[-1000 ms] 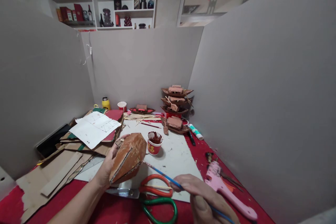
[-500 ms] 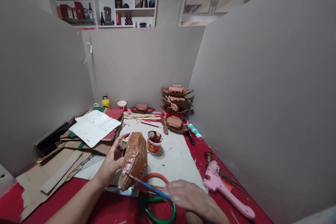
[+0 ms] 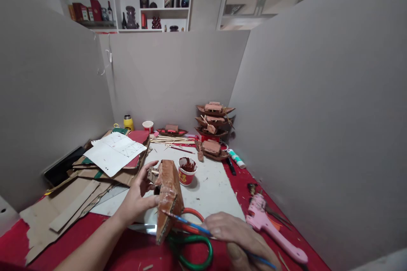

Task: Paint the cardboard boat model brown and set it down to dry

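A brown cardboard boat (image 3: 170,190) is tilted up on its side, its painted hull turned to the right. My left hand (image 3: 139,198) grips it from the left, with thumb and fingers around its cabin side. In my right hand (image 3: 235,235) is a blue paintbrush (image 3: 193,226), whose tip touches the lower part of the hull. Beneath the boat and brush lie scissors (image 3: 195,252) with green and orange handles, partly hidden. A paper cup (image 3: 187,172) with dark brown paint stands just behind the boat.
Cardboard pieces and a white drawn sheet (image 3: 115,152) lie at the left. Several brown model boats (image 3: 213,147) are at the back right. A pink glue gun (image 3: 276,233) rests on the right. Thin sticks (image 3: 173,140) lie behind the white board (image 3: 211,190). Grey partitions surround the table.
The boat has shifted a little to the right and tilted more upright in my left hand. My right hand has moved slightly right with the brush, its tip still on the hull.
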### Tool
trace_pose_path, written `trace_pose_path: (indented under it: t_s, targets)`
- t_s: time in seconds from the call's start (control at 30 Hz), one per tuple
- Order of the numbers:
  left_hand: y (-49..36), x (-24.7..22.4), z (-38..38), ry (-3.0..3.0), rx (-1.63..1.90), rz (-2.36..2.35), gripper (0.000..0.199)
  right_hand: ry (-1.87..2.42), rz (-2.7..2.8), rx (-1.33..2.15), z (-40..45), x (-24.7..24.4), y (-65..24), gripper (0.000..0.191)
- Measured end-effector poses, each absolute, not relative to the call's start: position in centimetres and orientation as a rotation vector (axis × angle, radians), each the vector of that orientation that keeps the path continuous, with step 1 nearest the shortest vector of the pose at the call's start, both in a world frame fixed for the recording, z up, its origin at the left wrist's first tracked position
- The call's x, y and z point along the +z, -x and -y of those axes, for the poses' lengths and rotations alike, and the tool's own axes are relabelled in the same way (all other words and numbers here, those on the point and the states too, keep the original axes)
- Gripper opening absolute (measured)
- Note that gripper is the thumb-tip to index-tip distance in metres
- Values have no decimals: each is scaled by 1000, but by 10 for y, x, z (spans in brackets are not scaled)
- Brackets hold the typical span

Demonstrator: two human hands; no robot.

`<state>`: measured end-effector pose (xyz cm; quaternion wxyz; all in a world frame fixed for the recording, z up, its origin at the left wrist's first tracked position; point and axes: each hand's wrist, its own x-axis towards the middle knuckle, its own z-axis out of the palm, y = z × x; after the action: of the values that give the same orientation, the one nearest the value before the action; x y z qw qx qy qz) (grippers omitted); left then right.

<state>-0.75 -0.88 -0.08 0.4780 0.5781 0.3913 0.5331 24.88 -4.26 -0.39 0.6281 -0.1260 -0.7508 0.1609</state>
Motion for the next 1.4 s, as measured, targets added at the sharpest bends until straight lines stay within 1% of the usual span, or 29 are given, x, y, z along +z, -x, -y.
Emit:
trace_pose_path:
  t_s: [0.1, 0.17, 0.3, 0.37, 0.47, 0.6, 0.73, 0.8, 0.9, 1.07, 1.17, 1.27, 1.4]
  targets:
    - [6, -1, 9, -1481, 1301, -951, 91, 431, 1631, 323, 37, -7, -252, 22]
    - [7, -2, 10, -1531, 1290, -955, 91, 473, 1571, 354, 34, -9, -254, 21]
    - [9, -3, 10, -1610, 1259, -1000, 93, 326, 1549, 568, 36, -7, -255, 21]
    - [9, -2, 11, -1630, 1258, -1031, 93, 276, 1600, 615, 38, -5, -254, 21]
    - [9, 0, 11, -1643, 1261, -1054, 93, 347, 1622, 553, 37, -4, -255, 21]
    - [8, 1, 12, -1645, 1264, -1054, 95, 453, 1493, 469, 33, -5, -258, 19]
    - [9, 0, 12, -1670, 1260, -1067, 94, 324, 1528, 716, 36, 1, -256, 22]
    - [9, -1, 12, -1679, 1254, -1066, 94, 302, 1603, 774, 38, 4, -253, 21]
    - [9, -1, 11, -1682, 1243, -1080, 94, 394, 1621, 689, 37, 5, -252, 21]
    - [8, 2, 13, -1681, 1210, -1100, 95, 522, 1487, 519, 28, 1, -259, 18]
    - [8, 2, 14, -1681, 1223, -1096, 94, 472, 1440, 636, 29, 0, -260, 21]
    - [8, 0, 13, -1662, 1243, -1067, 95, 353, 1507, 789, 33, 0, -257, 23]
    - [9, -2, 12, -1651, 1247, -1046, 97, 375, 1538, 732, 32, -3, -257, 21]
